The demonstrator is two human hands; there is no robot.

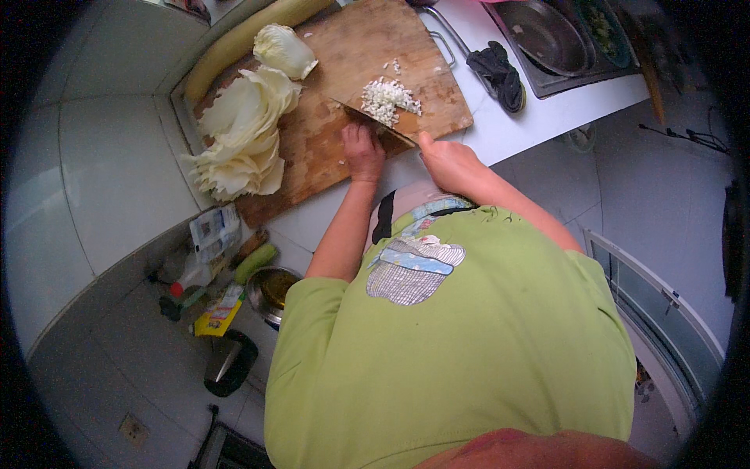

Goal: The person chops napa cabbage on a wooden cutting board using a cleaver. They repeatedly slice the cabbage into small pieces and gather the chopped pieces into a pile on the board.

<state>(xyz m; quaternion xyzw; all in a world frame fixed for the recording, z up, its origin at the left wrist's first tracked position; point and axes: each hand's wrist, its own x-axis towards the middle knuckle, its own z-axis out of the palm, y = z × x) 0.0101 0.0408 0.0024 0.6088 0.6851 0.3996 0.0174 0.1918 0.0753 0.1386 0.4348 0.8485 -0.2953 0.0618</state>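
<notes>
My right hand grips a kitchen knife by its handle, near the front right of a wooden cutting board. The wide blade points to the upper left. Close beside the blade, my left hand is bent over the board; its fingertips are partly hidden, so whether it pinches anything is unclear. Finely chopped white vegetable pieces form a small pile just beyond the blade. Loose pale cabbage leaves are stacked on the board's left side. A trimmed cabbage heart lies behind them.
A thick wooden rolling pin lies along the board's far left edge. On the right are a dark cloth and a sink holding a metal basin. A metal pot and a green squash-like vegetable are at left.
</notes>
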